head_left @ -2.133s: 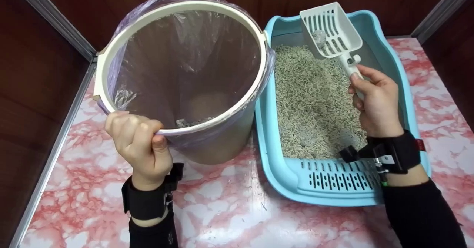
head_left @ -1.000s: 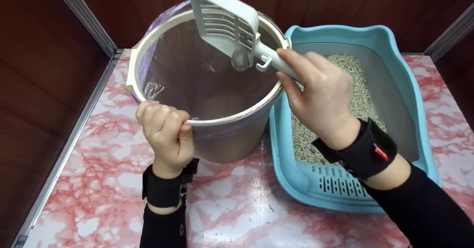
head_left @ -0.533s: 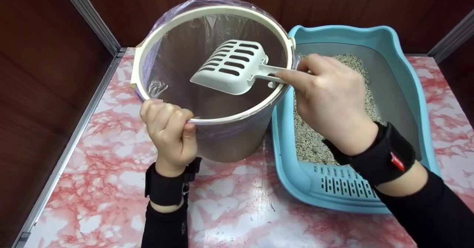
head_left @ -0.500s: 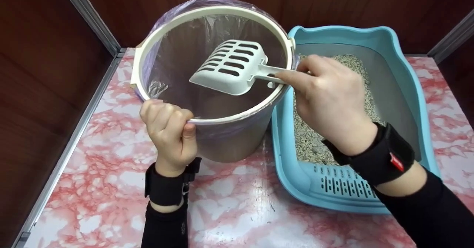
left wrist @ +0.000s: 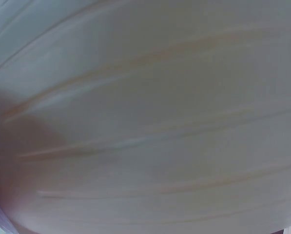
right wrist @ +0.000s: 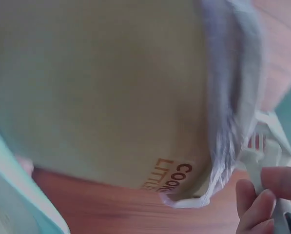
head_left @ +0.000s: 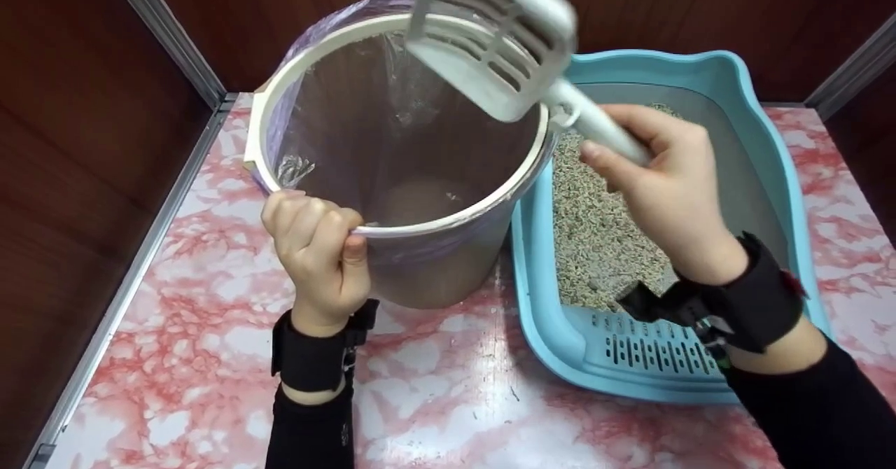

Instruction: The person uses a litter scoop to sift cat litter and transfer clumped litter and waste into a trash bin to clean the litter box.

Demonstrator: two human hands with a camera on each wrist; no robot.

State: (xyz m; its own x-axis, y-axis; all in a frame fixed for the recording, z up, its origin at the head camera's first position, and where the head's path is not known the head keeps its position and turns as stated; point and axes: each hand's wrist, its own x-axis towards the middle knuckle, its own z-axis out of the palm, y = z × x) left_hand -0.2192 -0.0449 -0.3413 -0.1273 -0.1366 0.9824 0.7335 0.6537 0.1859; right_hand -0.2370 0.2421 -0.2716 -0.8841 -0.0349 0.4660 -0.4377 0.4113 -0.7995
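Note:
My left hand (head_left: 318, 259) grips the near left rim of a beige trash bin (head_left: 434, 273), fingers curled over the edge and thumb outside. A thin purple plastic liner (head_left: 329, 24) covers the rim and lines the inside. A few small bits (head_left: 451, 195) lie at the bottom. With my right hand (head_left: 675, 182) I hold a white slotted litter scoop (head_left: 462, 77) by its handle, slanted above the bin's right rim. No clump shows on the scoop. The left wrist view holds only the bin's ridged wall (left wrist: 160, 97); the right wrist view also catches the scoop (right wrist: 272, 122).
A blue litter box (head_left: 535, 294) stands against the bin's right side, with pale pellet litter (head_left: 602, 245) heaped to its left and a slotted front step (head_left: 651, 346). Dark wood panels (head_left: 665, 7) close off the back and sides. The floor (head_left: 203, 315) is red and white marbled.
The scoop, carrying a greyish clump, went left from above the litter box to the bin and was flipped over; the clump left it. Now it is raised and turned back. My left hand keeps its grip.

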